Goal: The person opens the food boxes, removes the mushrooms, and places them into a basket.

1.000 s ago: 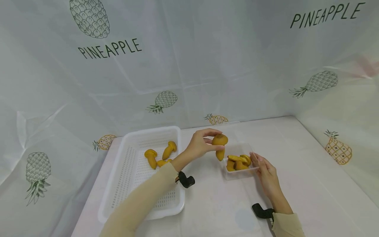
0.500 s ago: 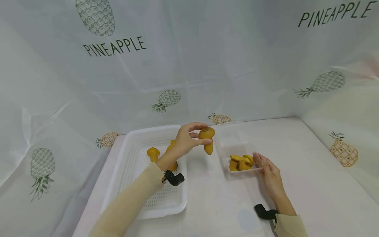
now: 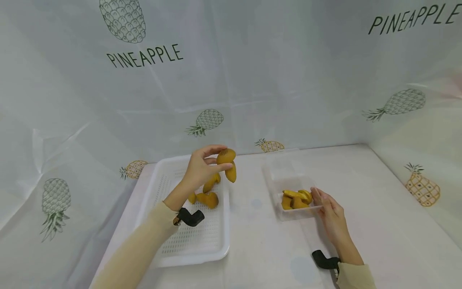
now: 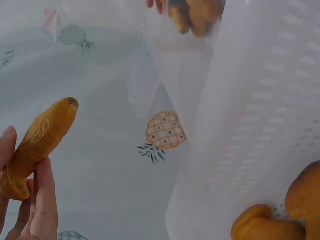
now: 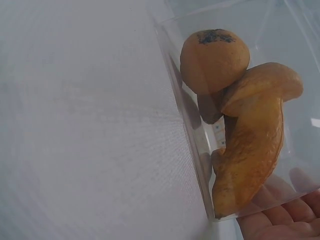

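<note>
Over the right rim of the white perforated basket (image 3: 225, 237), my left hand (image 3: 200, 170) pinches a yellow-brown mushroom (image 3: 226, 155) by its cap. The left wrist view shows the held mushroom's stem (image 4: 47, 130) between thumb and fingers. My right hand (image 3: 333, 220) holds the right side of a clear plastic box (image 3: 296, 215) on the table. Several mushrooms (image 3: 298, 203) lie in that box. Through its wall, the right wrist view shows a whole mushroom (image 5: 255, 140) and a round cap (image 5: 215, 62). More mushrooms (image 3: 208, 200) lie in the basket, partly hidden by my left hand and arm.
A clear lid-like flap (image 3: 283, 165) lies behind the box. White table covering (image 3: 252, 241) separates basket and box. A pineapple-print curtain (image 3: 252, 80) hangs behind and at both sides. Each wrist wears a black camera mount (image 3: 191, 217).
My left hand has moved left with the mushroom, from beside the clear box to the basket's right rim. My right hand keeps its hold on the box. The head view has shifted slightly.
</note>
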A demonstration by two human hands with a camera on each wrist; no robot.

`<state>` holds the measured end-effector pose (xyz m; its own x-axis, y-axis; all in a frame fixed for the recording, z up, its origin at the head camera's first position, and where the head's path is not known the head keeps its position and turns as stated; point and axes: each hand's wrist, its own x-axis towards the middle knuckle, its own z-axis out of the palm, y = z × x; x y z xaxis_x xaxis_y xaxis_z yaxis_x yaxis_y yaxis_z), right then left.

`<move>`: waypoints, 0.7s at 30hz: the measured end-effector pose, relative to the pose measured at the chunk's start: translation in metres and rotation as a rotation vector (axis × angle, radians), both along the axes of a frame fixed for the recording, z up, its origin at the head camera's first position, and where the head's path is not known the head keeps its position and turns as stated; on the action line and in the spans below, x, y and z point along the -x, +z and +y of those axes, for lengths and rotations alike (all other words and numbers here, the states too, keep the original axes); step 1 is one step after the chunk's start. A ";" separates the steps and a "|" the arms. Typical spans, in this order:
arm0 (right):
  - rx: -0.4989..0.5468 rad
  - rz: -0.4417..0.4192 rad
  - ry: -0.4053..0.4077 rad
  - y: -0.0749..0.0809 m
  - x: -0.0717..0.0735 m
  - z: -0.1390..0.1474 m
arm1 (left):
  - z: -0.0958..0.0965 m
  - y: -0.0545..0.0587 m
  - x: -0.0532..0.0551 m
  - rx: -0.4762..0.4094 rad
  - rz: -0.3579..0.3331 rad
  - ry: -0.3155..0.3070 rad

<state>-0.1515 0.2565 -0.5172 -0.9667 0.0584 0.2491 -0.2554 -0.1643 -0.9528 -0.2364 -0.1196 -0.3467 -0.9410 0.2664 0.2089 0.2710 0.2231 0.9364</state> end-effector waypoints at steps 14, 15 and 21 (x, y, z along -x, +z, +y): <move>-0.010 -0.009 0.005 -0.001 0.001 0.000 | -0.066 -0.006 -0.002 0.039 0.054 0.135; -0.011 -0.008 0.004 -0.001 0.001 0.001 | -0.069 -0.008 -0.002 0.040 0.052 0.140; -0.014 -0.004 0.000 -0.001 0.001 0.002 | -0.090 -0.020 -0.006 0.068 0.002 0.192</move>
<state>-0.1520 0.2587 -0.5182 -0.9677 0.0550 0.2460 -0.2516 -0.1508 -0.9560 -0.2305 -0.2092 -0.3665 -0.9754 0.0959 0.1984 0.2193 0.3331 0.9170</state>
